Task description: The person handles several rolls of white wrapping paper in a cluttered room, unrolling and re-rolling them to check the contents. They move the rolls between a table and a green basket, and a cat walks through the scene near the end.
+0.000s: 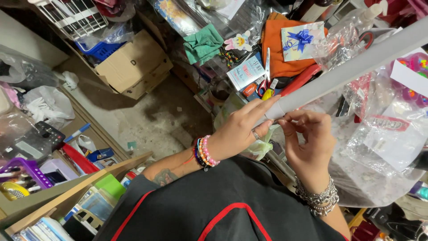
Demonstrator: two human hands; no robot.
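A long grey-white roll of paper [356, 64] slants from the upper right down to the middle of the view. My left hand [243, 129], with beaded bracelets and a ring, wraps around the roll's near end. My right hand [307, 138], wearing silver chain bracelets, pinches the roll's end edge with its fingertips, just beside the left hand. Both hands hold the roll above a cluttered table.
Under the roll lie clear plastic bags [388, 138], an orange cloth [278, 49], a card with a blue bow [301, 40], scissors [266, 76] and a green cloth [203, 42]. A cardboard box [133, 64] stands on the floor at left. Shelves with stationery [40, 178] crowd the lower left.
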